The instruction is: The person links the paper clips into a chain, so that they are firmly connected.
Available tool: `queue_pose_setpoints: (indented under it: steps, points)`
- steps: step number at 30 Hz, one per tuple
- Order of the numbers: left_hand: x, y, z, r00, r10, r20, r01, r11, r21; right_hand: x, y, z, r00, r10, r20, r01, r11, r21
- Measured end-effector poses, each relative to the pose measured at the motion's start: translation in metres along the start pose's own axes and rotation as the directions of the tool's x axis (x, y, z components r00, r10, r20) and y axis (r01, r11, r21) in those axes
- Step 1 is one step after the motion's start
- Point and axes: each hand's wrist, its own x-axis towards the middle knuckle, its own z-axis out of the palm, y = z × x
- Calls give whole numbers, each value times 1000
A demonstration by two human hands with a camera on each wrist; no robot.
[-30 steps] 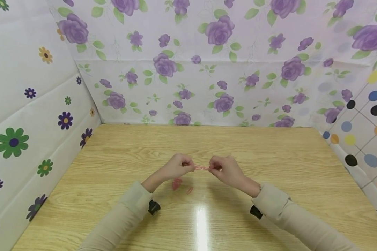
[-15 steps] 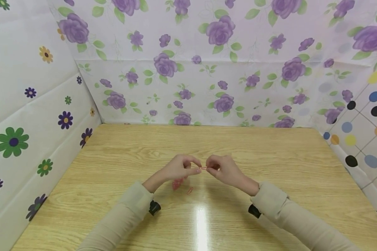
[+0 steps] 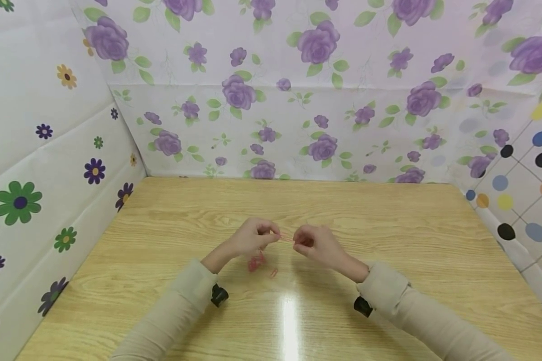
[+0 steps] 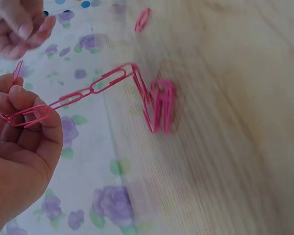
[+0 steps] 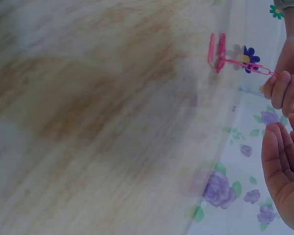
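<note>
My left hand (image 3: 250, 238) pinches pink paper clips. From its fingers a linked paper clip chain (image 4: 83, 93) slopes down to a small pile of pink paper clips (image 4: 164, 105) on the table. One more clip (image 4: 18, 71) pokes up from the left fingertips. Facing it, my right hand (image 3: 318, 245) has its thumb and index finger pinched at the far end of the thin pink clip (image 3: 286, 237) stretched between both hands. Closer to me lies a single loose pink paper clip (image 3: 274, 273). In the right wrist view the right fingertips are partly cut off by the frame edge.
Both hands are above a wooden table (image 3: 388, 215). Flower-printed sheets (image 3: 275, 125) stand behind it and on the left, and a dotted sheet (image 3: 519, 200) on the right. Dark wrist cameras (image 3: 219, 296) sit under both sleeves.
The hands came together half a second ago and have since parted slightly, showing more of the pink clip between them. The left hand has risen a little; the loose clip stays put.
</note>
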Motion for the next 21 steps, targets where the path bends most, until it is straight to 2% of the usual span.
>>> queue_pose_setpoints:
  steps: [5, 7, 11, 16, 21]
  points:
    - [6, -12, -18, 998, -54, 19, 54, 998, -21, 0, 9, 9, 990, 29, 135, -31, 999, 18]
    - [9, -18, -26, 998, -55, 38, 56, 998, -31, 2, 9, 14, 979, 31, 204, -39, 999, 33]
    - [14, -26, -37, 997, -45, 58, 47, 998, -40, 7, 10, 26, 950, -7, 314, -5, 999, 37]
    - [17, -32, -43, 996, -49, 68, 54, 996, -68, 12, 9, 41, 930, -56, 362, 47, 998, 34]
    - [20, -39, -44, 996, -58, 63, 64, 995, -82, 17, 6, 52, 921, -49, 386, 52, 999, 2]
